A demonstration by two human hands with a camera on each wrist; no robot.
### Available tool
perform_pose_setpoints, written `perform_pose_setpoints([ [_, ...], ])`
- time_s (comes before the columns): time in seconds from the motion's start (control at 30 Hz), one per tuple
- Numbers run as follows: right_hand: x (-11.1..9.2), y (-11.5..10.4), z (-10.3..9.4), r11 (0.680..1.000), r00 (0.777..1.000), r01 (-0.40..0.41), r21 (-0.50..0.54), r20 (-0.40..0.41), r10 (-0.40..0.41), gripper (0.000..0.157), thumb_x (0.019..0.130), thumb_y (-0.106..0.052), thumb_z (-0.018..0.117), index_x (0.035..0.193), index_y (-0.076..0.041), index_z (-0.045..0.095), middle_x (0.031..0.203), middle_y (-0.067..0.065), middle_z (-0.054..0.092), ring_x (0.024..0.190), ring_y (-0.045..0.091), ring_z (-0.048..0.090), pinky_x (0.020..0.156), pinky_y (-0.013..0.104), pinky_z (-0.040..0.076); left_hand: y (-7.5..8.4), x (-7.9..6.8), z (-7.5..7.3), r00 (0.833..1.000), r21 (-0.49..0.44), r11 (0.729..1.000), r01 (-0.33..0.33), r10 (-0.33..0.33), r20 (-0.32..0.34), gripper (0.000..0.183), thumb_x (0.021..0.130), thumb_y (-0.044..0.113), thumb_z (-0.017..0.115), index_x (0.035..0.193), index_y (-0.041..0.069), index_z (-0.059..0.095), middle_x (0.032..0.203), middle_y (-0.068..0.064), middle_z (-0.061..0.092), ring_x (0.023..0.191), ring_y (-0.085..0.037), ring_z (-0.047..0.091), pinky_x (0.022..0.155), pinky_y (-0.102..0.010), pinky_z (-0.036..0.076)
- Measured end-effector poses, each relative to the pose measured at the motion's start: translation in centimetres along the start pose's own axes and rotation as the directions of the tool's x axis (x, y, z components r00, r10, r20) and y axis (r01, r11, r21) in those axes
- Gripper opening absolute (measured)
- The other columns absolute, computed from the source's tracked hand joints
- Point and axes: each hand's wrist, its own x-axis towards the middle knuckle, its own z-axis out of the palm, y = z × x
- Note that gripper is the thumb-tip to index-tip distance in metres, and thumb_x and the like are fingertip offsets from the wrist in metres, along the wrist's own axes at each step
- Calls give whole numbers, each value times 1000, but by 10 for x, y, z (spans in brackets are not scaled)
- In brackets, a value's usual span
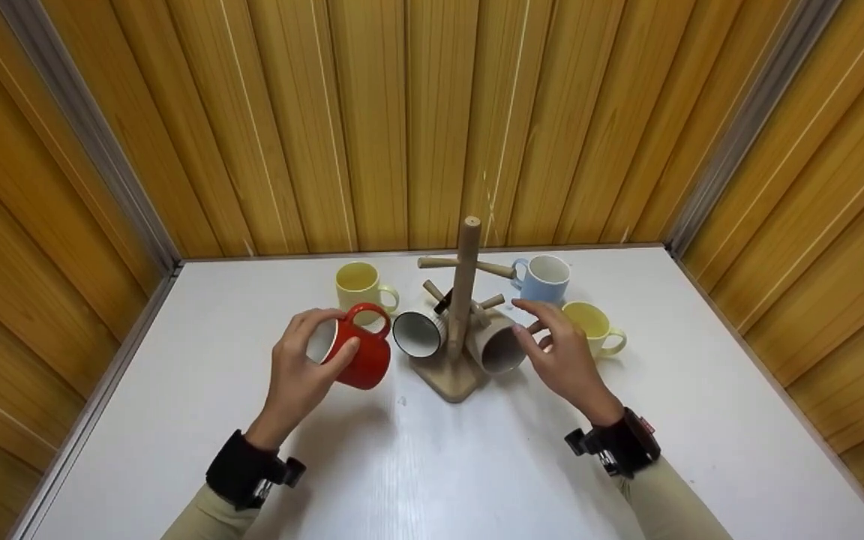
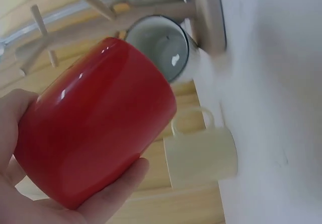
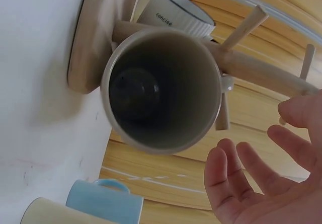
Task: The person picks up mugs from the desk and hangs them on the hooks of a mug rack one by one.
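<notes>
Mug [image 1: 366, 364], red, gripped by our left hand [image 1: 298, 371], tilts left of the rack [image 1: 466, 259], mouth facing away; our right hand [image 1: 565, 364], fingers parted, holds nothing.

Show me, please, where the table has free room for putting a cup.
Free: the table in front of the rack; also between the left hand and the table's left edge. Crowded: around the rack, where cups hang and stand close.
</notes>
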Motion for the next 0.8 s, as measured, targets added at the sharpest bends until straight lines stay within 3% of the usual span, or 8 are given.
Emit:
perform_pose_setpoints([
  [0.3,-13,-17,11,993,997,63,95,47,-68,48,94,-11,76,139,-6,60,126,16,63,86,19,67,61,34,59,26,-19,21,999,-116,992,-45,46,5,38,87,16,84,123,15,70,122,1,67,117,-17,60,98,-52,54],
  [0.47,-26,-25,21,979,988,6,202,147,-36,52,93,-13,78,139,-9,54,126,18,59,92,23,67,70,34,61,40,-26,36,998,-180,983,-45,51,27,38,88,17,83,123,17,69,121,3,67,114,-16,60,95,-46,56],
  [0.63,-41,-35,29,932,956,-112,344,293,7,64,94,-15,77,146,-10,41,134,19,54,102,27,68,82,35,62,51,-33,53,998,-244,970,-16,30,55,38,89,18,81,124,19,68,123,4,66,115,-17,60,92,-40,59],
  [0.8,-51,-40,35,858,922,-216,466,386,23,73,95,-11,73,155,-15,31,144,17,51,110,29,69,86,39,61,57,-39,68,997,-275,961,18,4,78,36,91,20,79,125,21,67,123,5,65,117,-17,59,96,-42,57],
])
